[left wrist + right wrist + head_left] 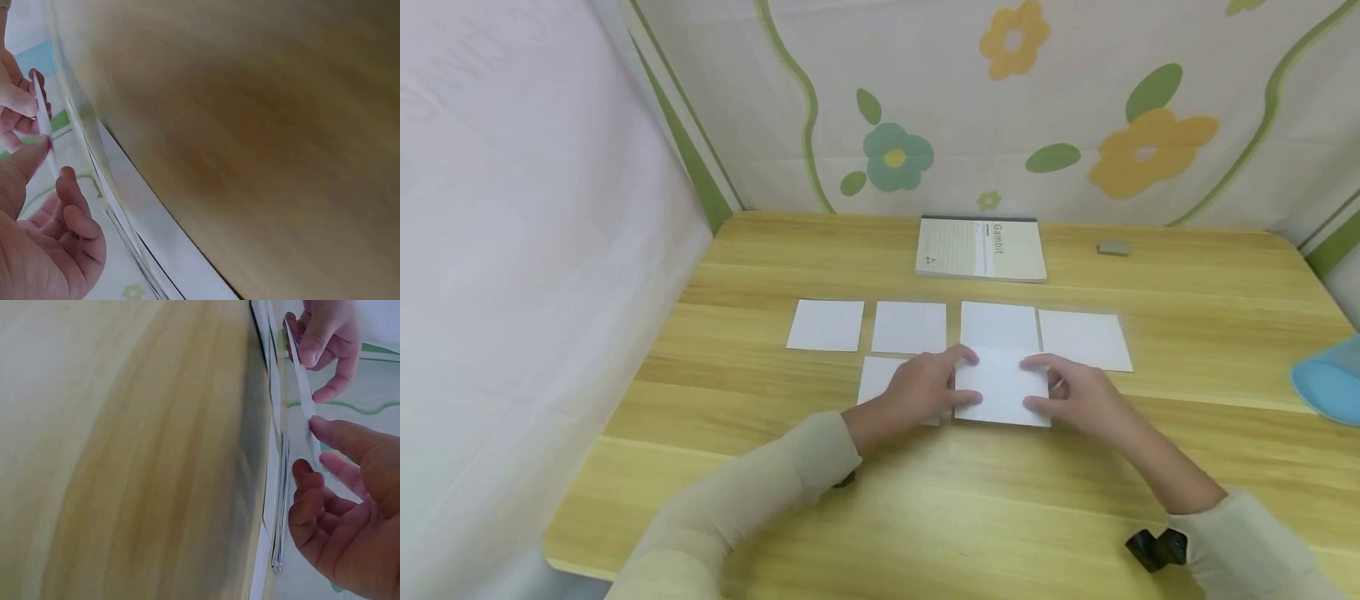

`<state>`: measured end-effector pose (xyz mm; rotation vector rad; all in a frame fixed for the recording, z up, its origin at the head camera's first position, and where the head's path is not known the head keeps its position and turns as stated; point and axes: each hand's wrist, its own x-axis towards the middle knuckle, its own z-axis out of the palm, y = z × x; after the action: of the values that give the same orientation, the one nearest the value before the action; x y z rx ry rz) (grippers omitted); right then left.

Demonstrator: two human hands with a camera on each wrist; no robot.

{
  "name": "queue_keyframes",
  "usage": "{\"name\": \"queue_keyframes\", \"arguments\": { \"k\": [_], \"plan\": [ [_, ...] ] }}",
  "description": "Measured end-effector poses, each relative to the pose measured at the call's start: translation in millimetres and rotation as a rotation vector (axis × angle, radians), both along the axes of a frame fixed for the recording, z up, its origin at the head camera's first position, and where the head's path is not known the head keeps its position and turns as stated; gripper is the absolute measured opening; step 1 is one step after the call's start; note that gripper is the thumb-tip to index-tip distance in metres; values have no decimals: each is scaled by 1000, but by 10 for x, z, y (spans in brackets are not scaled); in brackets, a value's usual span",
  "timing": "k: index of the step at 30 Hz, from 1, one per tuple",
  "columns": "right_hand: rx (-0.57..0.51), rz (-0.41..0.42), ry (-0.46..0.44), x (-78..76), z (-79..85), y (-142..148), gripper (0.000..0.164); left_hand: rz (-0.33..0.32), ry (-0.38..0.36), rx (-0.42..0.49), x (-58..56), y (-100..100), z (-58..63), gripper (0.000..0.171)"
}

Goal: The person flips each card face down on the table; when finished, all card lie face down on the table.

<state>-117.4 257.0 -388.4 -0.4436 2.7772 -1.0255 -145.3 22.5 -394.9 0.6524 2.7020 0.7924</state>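
Note:
A blank white card (pixel 1002 392) is held up off the table by both hands, its far edge overlapping a card behind it in the head view. My left hand (pixel 925 385) pinches its left side between thumb and fingers; my right hand (pixel 1078 398) pinches the right side. Both wrist views show the card (pixel 42 112) edge-on, apart from the tabletop. Several similar cards lie in a row beyond: the far-left card (pixel 826 325), its neighbour (pixel 910 327), one behind the held card (pixel 998 323) and the right-hand card (pixel 1086 337). Another card (pixel 877 377) lies partly hidden under my left hand.
A notepad (pixel 981 250) marked "Gambit" lies at the table's back, with a small grey block (pixel 1113 247) to its right. A blue object (pixel 1330 383) stands at the right edge. Flower-patterned cloth (pixel 955 100) hangs behind the wooden table (pixel 925 517).

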Motion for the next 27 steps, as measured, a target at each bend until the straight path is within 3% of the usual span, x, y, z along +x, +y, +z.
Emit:
{"name": "queue_keyframes", "arguments": {
  "k": [7,18,27],
  "plan": [
    [65,32,-64,-7,-118,-55,46,2,-33,-131,29,56,-9,43],
    [127,36,-101,-17,-179,-122,47,-30,-12,-262,19,84,-61,41],
    [183,52,-85,-97,-71,-120,45,-20,6,-256,-45,63,-48,39]
  ]
}}
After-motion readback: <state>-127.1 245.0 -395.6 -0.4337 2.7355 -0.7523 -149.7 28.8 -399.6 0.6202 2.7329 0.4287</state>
